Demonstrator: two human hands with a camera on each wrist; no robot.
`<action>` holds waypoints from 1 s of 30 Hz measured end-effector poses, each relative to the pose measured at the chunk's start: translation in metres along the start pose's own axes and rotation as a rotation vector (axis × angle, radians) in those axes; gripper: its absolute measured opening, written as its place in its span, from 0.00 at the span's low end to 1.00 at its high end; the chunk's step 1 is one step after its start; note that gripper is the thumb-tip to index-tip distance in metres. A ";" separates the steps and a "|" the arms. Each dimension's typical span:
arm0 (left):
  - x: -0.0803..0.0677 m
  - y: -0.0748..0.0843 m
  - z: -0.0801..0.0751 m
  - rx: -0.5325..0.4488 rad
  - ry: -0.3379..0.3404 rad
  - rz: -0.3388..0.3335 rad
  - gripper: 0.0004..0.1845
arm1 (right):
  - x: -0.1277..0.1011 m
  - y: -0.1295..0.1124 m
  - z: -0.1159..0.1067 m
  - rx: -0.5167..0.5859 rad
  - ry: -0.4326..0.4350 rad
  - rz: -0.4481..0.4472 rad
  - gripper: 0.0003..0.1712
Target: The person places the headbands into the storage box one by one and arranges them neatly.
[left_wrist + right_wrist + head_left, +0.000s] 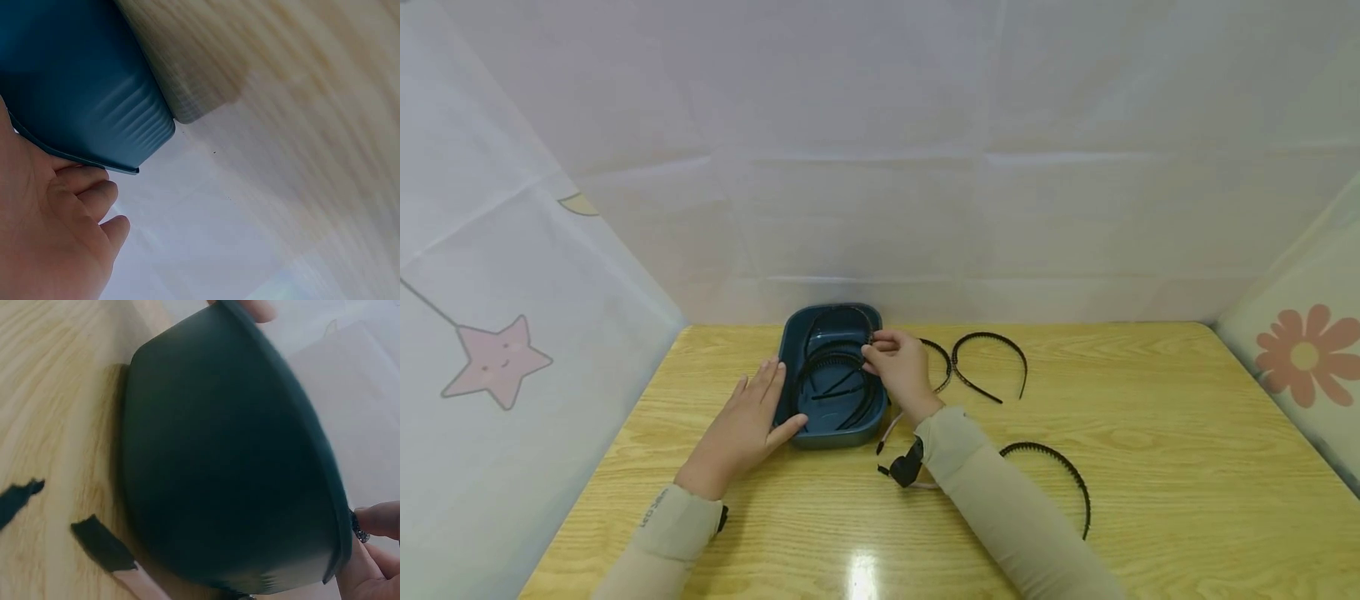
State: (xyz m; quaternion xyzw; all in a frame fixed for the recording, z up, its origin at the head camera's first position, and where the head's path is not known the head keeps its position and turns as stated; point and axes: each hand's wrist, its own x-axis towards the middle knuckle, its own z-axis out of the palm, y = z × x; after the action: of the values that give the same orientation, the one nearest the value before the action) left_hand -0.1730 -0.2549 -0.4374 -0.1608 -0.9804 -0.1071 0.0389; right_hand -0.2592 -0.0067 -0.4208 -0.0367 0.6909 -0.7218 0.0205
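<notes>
In the head view, your beige sleeves (pixel 1015 517) come in from the bottom edge over the wood-grain table (pixel 1157 417). Beside the right forearm lies a toothed black headband (pixel 1062 459), partly covered by it. A pink headband (pixel 144 582) with black tips lies just to the right of the tub (pixel 838 442), some of it hidden under your right arm.

Your left hand (pixel 737 429) rests against the tub's left side, fingers fairly straight along the rim, thumb spread away over the near corner. Your right hand (pixel 901 367) is at the opposite rim, thumb and forefinger pinching a thin dark headband (pixel 360 534); the right wrist view shows its beaded surface between your fingertips. In the head view the pinched band arcs over the far part of the tub.

The tub is dark blue and stands upright on the table. Inside it, black headbands (pixel 835 358) overlap in a pile; you cannot tell how many.

Past your right hand, 2 more dark bands lie on the table, about touching: the inner band (pixel 948 363) is partly behind your hand, the outer band (pixel 992 335) in full view. Behind the table hangs a pale, creased cloth (pixel 880 208), with a pink star (pixel 497 362) on the left panel and a red flower (pixel 1305 357) on the right.
</notes>
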 end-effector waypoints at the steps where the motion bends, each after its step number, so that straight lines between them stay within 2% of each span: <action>1: 0.000 0.000 0.000 0.001 0.001 -0.001 0.50 | 0.000 0.000 0.001 -0.011 0.001 -0.005 0.19; 16: 0.002 -0.002 0.000 0.000 -0.029 -0.020 0.51 | 0.001 0.001 0.006 -0.141 0.005 -0.047 0.20; 23: 0.002 -0.002 0.001 0.002 -0.025 -0.017 0.51 | -0.001 -0.001 0.007 -0.177 0.019 -0.067 0.19; 30: 0.001 -0.001 0.002 0.005 0.001 -0.007 0.51 | -0.003 0.002 0.004 -0.243 -0.016 -0.109 0.15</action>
State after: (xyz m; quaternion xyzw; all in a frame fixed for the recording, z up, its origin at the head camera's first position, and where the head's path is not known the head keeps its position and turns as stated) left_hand -0.1739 -0.2553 -0.4393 -0.1574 -0.9812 -0.1050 0.0393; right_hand -0.2557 -0.0102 -0.4226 -0.0820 0.7701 -0.6324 -0.0179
